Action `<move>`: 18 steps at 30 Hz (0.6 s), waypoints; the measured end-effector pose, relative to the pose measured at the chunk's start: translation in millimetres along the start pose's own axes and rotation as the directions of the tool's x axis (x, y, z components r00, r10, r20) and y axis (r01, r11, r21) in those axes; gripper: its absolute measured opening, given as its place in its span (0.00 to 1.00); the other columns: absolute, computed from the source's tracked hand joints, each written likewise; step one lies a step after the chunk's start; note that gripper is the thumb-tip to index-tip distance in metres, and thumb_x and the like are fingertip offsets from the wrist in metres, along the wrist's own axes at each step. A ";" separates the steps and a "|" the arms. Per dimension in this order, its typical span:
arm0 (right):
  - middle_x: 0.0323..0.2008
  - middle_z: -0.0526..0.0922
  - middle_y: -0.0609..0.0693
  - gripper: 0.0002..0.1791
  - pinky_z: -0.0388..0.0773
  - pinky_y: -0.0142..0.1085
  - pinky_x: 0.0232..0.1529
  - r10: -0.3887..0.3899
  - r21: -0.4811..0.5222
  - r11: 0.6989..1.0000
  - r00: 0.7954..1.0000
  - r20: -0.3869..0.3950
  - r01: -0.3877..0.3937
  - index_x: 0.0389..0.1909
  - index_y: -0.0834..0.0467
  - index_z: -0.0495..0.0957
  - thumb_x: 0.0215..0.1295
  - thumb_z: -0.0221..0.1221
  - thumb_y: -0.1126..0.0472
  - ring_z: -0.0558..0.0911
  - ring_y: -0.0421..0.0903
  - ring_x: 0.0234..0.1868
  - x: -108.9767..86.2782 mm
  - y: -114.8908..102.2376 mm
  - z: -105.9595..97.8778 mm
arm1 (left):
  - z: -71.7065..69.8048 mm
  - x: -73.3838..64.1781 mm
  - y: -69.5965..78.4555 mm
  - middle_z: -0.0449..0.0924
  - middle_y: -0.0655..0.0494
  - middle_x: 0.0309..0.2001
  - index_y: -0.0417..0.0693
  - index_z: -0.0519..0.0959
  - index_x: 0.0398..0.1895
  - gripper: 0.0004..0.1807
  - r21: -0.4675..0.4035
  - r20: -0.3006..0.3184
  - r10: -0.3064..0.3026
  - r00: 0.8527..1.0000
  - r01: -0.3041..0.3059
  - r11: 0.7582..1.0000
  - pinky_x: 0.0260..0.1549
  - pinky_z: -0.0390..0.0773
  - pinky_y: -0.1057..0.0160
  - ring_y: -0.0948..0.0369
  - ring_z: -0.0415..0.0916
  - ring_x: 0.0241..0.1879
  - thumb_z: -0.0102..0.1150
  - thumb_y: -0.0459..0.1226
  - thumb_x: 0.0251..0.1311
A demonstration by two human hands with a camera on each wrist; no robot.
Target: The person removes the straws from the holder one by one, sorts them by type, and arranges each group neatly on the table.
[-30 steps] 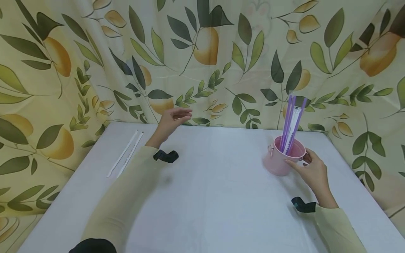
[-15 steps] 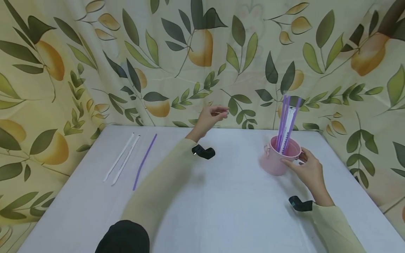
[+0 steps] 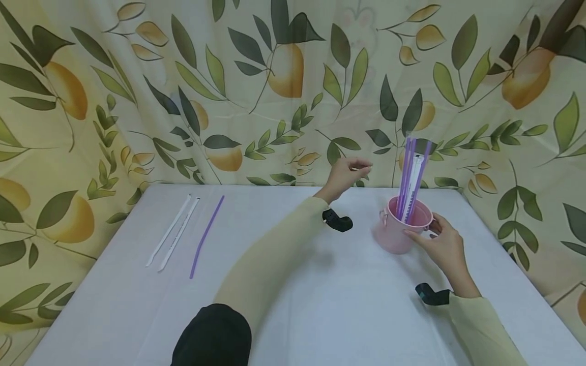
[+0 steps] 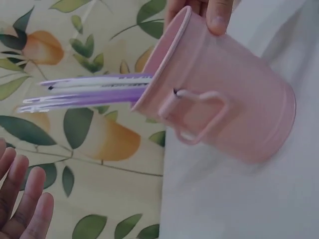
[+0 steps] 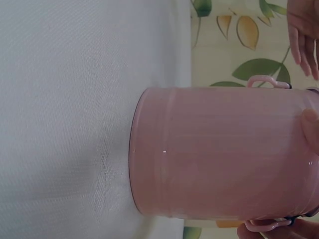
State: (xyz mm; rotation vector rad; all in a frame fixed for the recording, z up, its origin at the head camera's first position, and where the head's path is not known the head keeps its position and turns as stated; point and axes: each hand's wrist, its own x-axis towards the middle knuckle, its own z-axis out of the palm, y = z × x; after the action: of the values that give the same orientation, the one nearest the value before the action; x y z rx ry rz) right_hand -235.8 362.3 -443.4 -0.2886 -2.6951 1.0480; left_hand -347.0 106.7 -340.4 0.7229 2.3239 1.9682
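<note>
A pink bucket [image 3: 396, 238] with small side handles stands upright on the right of the table. Several purple and white straws [image 3: 414, 178] lean inside it, their tops above the rim. My right hand [image 3: 443, 249] grips its right side by the rim, thumb in front and fingers [image 5: 279, 231] by the handle. My left hand [image 3: 344, 177], holding nothing, hovers past the table's back edge, left of the straws and apart from them. In the left wrist view its fingers [image 4: 30, 204] are loosely extended. One purple straw [image 3: 207, 238] lies on the table's left, beside two white straws [image 3: 179, 234].
A white cloth covers the table [image 3: 320, 300]. Behind it hangs a curtain [image 3: 293, 122] printed with fruit and leaves, close to the back edge. The left sleeve [image 3: 270, 254] stretches across the middle of the table.
My left hand has moved right, from near the white straws toward the bucket. The purple straw on the table, unseen in the first frame, is now in view. The right hand keeps its grip.
</note>
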 end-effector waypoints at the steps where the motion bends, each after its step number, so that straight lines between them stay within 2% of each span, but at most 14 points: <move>1: 0.63 0.68 0.66 0.56 0.72 0.57 0.55 -0.010 -0.014 1.000 1.000 -0.011 0.009 0.71 0.58 0.53 0.47 0.64 0.33 0.70 0.64 0.61 3.5 6.5 2.4 | 4.7 1.4 -0.2 0.83 0.46 0.44 0.40 0.81 0.46 0.11 0.001 -0.002 -0.013 1.000 0.013 1.000 0.33 0.79 0.71 0.53 0.80 0.42 0.58 0.35 0.62; 4: 0.63 0.69 0.66 0.55 0.73 0.58 0.54 -0.032 -0.013 0.999 0.999 -0.016 0.031 0.71 0.57 0.54 0.47 0.65 0.35 0.70 0.65 0.60 10.3 18.1 5.8 | 17.6 5.2 -1.5 0.83 0.46 0.42 0.40 0.81 0.45 0.11 0.007 -0.006 -0.047 0.999 0.047 0.999 0.32 0.79 0.71 0.55 0.81 0.39 0.58 0.35 0.62; 7: 0.62 0.70 0.65 0.56 0.74 0.56 0.54 -0.038 -0.044 0.998 0.999 -0.033 0.037 0.71 0.57 0.53 0.47 0.63 0.32 0.72 0.63 0.59 8.5 15.4 5.1 | 28.6 7.5 -2.9 0.83 0.46 0.42 0.40 0.81 0.45 0.11 0.030 0.005 -0.064 0.998 0.063 0.998 0.30 0.76 0.75 0.56 0.82 0.39 0.58 0.35 0.62; 9: 0.62 0.69 0.66 0.56 0.73 0.57 0.55 -0.029 -0.030 0.999 0.999 -0.025 0.028 0.71 0.58 0.53 0.48 0.63 0.33 0.71 0.64 0.60 1.2 2.4 -0.2 | 34.8 8.4 -4.2 0.83 0.47 0.43 0.40 0.81 0.45 0.12 0.054 0.018 -0.071 0.997 0.070 0.996 0.30 0.74 0.78 0.57 0.81 0.39 0.58 0.36 0.62; 11: 0.62 0.69 0.67 0.55 0.75 0.56 0.52 -0.008 -0.038 0.999 1.000 -0.023 0.007 0.71 0.59 0.53 0.49 0.62 0.33 0.71 0.64 0.60 -8.0 -14.7 -5.6 | 40.3 9.0 -5.5 0.83 0.48 0.43 0.41 0.81 0.45 0.12 0.070 0.025 -0.080 0.996 0.078 0.994 0.30 0.74 0.79 0.58 0.81 0.39 0.58 0.36 0.62; 14: 0.62 0.68 0.70 0.52 0.73 0.58 0.53 0.008 0.006 1.000 1.000 0.002 -0.008 0.70 0.63 0.53 0.53 0.64 0.39 0.69 0.66 0.61 -22.4 -41.9 -15.0 | 47.6 9.7 -7.1 0.83 0.51 0.42 0.44 0.82 0.44 0.11 0.109 0.015 -0.101 0.995 0.099 0.989 0.30 0.73 0.78 0.63 0.80 0.37 0.59 0.38 0.61; 16: 0.61 0.68 0.70 0.51 0.74 0.58 0.53 0.002 0.003 1.000 1.000 0.004 -0.002 0.69 0.65 0.54 0.54 0.63 0.40 0.69 0.67 0.60 -28.7 -52.3 -18.2 | 52.3 10.2 -8.2 0.84 0.51 0.41 0.44 0.82 0.43 0.11 0.115 0.006 -0.109 0.994 0.108 0.988 0.30 0.73 0.78 0.64 0.79 0.36 0.60 0.38 0.60; 18: 0.60 0.68 0.72 0.49 0.70 0.59 0.57 -0.011 0.027 1.000 1.000 0.022 0.010 0.69 0.67 0.53 0.56 0.64 0.43 0.68 0.69 0.60 -33.2 -59.2 -21.5 | 56.9 10.4 -9.3 0.84 0.50 0.41 0.44 0.82 0.42 0.10 0.109 0.001 -0.118 0.993 0.117 0.987 0.30 0.73 0.78 0.64 0.79 0.36 0.61 0.38 0.60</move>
State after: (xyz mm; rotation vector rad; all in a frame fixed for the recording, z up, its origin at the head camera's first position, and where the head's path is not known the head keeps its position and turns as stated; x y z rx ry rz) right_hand -203.8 324.3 -392.4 -0.2592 -2.6968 1.0897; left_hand -342.4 162.3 -358.1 0.5824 2.4246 1.8002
